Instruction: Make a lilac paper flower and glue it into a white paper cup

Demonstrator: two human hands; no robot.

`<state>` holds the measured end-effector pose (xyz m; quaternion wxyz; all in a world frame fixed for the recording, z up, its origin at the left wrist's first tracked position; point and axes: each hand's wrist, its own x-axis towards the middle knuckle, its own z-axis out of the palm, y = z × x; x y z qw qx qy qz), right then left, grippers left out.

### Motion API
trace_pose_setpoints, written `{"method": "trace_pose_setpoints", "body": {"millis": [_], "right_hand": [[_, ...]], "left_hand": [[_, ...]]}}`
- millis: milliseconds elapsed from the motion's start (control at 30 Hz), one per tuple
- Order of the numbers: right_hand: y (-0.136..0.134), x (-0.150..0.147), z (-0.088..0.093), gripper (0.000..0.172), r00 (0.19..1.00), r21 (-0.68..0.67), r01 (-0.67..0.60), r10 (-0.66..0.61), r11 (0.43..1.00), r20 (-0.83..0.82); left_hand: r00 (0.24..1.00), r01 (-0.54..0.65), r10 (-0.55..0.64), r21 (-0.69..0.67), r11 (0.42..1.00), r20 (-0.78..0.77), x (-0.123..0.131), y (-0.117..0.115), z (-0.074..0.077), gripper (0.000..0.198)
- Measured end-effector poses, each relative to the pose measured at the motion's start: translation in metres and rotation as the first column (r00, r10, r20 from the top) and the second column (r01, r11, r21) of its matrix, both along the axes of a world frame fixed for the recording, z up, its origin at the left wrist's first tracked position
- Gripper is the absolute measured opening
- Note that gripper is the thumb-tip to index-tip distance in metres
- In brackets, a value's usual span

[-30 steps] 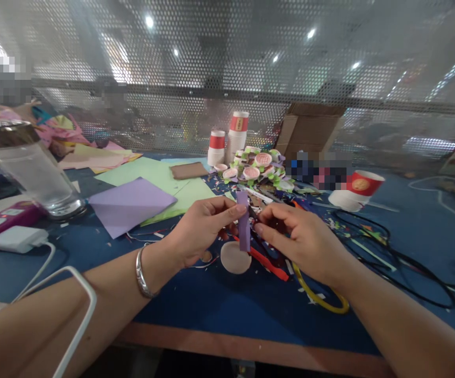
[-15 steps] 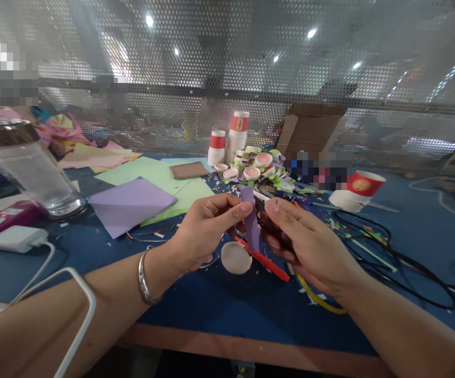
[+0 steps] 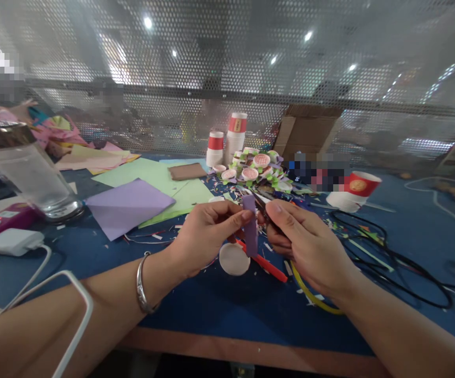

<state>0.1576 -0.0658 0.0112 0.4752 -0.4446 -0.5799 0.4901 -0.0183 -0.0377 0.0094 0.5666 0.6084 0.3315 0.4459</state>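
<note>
So the person's left hand (image 3: 211,228) has a purple strip (image 3: 250,236) pinched between thumb and fingers, near its upper part. The strip hangs roughly upright, probably gripped up there so most of its length stays free of the fingers. The right hand (image 3: 309,233) is just beside it, fingers curled around a slim dark tool (image 3: 262,207) with its tip pointing up toward the strip's edge. Can't tell what tool, the grip hides most of it. Hands this close presumably let one steady the strip for the other.

Just below the left fingertips there's a pale disc (image 3: 234,260), with a red-orange piece (image 3: 270,269) running from it toward the right hand. A yellow loop (image 3: 316,300) sits under the right palm. Past the left hand lies a purple sheet (image 3: 130,207), same color as the strip, likely kept there for easy reach. Beyond both hands: a pile of decorated cup bottoms (image 3: 251,172).
</note>
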Motion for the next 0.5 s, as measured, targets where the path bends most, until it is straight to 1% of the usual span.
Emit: {"method": "trace_pose_setpoints", "body": {"millis": [167,333,500], "right_hand": [[-0.0028,0.0001,0.0022,0.046,0.999,0.012,0.003,-0.003,1.000,0.032],[-0.0033,-0.0007,0.0025,0.048,1.000,0.010,-0.011,0.011,1.000,0.017],[-0.0025,-0.0011,0.0016,0.049,1.000,0.015,-0.021,0.021,1.000,0.005]], "left_hand": [[0.999,0.036,-0.036,0.007,0.999,0.018,0.0010,-0.0021,-0.0003,0.022],[0.998,0.037,-0.038,0.011,0.999,0.046,0.0013,-0.0031,-0.0004,0.024],[0.997,0.065,-0.065,0.015,0.998,0.048,0.0009,-0.0036,-0.0005,0.024]]}}
